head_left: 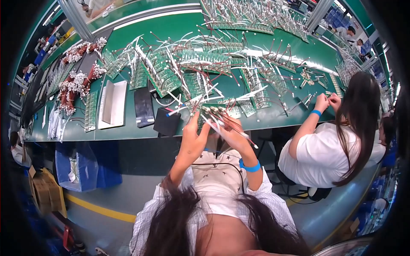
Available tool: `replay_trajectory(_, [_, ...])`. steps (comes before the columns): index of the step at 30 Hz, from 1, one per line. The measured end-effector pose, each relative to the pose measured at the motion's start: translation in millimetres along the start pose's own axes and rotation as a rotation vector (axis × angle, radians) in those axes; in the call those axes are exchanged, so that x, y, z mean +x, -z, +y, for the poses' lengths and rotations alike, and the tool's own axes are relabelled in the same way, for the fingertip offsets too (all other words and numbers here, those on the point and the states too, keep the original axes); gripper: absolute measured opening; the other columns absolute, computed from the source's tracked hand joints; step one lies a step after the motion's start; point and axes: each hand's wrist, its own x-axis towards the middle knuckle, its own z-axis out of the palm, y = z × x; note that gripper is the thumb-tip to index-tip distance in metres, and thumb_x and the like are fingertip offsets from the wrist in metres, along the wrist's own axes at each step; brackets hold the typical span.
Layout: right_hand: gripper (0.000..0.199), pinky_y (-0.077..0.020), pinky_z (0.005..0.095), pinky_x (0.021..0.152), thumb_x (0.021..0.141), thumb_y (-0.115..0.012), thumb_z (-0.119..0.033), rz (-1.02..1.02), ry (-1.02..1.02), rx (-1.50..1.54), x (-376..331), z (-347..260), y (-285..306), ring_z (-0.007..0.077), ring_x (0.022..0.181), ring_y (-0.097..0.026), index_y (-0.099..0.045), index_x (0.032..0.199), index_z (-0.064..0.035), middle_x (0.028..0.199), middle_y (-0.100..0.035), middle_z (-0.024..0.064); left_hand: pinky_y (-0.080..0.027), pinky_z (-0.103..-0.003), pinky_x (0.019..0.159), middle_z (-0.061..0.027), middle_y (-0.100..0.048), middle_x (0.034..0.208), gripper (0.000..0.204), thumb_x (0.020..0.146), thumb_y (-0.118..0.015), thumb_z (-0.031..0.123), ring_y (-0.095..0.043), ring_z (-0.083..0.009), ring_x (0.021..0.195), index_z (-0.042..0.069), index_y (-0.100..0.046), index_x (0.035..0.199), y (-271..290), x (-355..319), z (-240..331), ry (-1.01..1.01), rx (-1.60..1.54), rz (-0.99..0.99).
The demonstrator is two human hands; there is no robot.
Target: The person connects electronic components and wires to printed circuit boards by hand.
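Observation:
Both hands are raised at the front edge of the green bench, around a green circuit board [212, 106] with white and dark red wires hanging from it. My left hand [193, 137] grips the board's left end, thumb and fingers closed on it. On the other side, my right hand [232, 133], with a blue band at the wrist, is closed at the board's right end and among its wires. The fingertips are partly hidden by wires. Just beyond lie more wired circuit boards [163, 77] in an overlapping heap.
Bundles of red-brown wires with white connectors [77, 87] lie left on the bench [141, 32]. Nearer are a white angled metal piece [112, 104], a dark flat device [144, 106] and a black box [167, 122]. A co-worker [324, 141] sits close at right. Blue bins [106, 164] stand below.

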Motion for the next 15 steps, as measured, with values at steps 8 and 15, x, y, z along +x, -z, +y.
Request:
replay_trajectory(8, [0.026, -0.0506, 0.0267, 0.062, 0.068, -0.066, -0.001, 0.126, 0.108, -0.405, -23.7, -24.4, 6.8, 0.0152, 0.07, -0.06, -0.058, 0.092, 0.0043, 0.08, -0.06, 0.0089, -0.039, -0.04, 0.072, -0.0203, -0.051, 0.09, 0.026, 0.077, -0.055, 0.006, -0.051, -0.0351, 0.085, -0.004, -0.045, 0.097, 1.6, -8.1, -4.3, -0.047, 0.227, -0.176])
replay_trajectory(15, [0.025, -0.0505, 0.0269, 0.062, 0.069, -0.065, 0.0, 0.189, 0.106, -0.283, -25.2, -21.3, 20.0, 0.0176, 0.069, -0.063, -0.055, 0.091, 0.0044, 0.078, -0.062, 0.0115, -0.047, -0.024, 0.061, -0.0116, -0.063, 0.08, 0.024, 0.075, -0.059, 0.0, -0.061, -0.0127, 0.073, -0.004, -0.055, 0.098, -9.2, -3.8, -0.5, -0.02, 0.04, -0.069])
